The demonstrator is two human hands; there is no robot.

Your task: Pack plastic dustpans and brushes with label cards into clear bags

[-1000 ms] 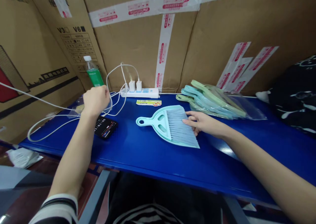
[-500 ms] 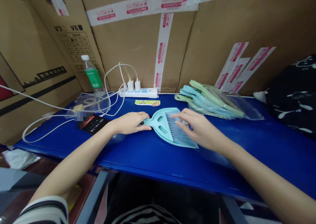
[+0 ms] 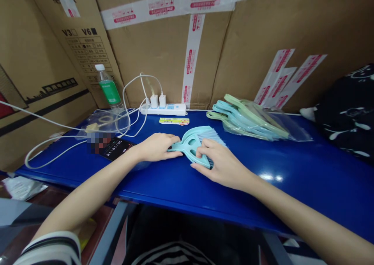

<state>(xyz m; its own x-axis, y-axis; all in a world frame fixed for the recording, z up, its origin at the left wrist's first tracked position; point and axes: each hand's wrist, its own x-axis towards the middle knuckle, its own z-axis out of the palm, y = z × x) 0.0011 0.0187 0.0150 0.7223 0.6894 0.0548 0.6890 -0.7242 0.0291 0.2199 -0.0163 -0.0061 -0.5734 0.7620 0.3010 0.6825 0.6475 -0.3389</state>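
A light blue hand brush (image 3: 199,143) with two oval holes and pale bristles lies against a matching dustpan (image 3: 188,133), both above the blue table. My left hand (image 3: 157,146) is closed around their handle end, thumb on the near side. On the right, my right hand (image 3: 223,162) grips the near edge of the brush head, its fingers over the face and its thumb at the near edge. That hand hides part of the bristles and of the dustpan.
Several green and blue dustpan sets (image 3: 248,121) in clear plastic lie at the back right. A phone (image 3: 117,148) showing a timer, white cables, a power strip (image 3: 175,109) and a bottle (image 3: 110,92) stand left. Cardboard (image 3: 163,55) walls the back; dark patterned fabric (image 3: 344,113) is far right.
My right hand, earlier loosely over the bristles, has moved left and closed on the near edge of the brush head. The brush and dustpan have turned and tilted. My left hand stays at the handle.
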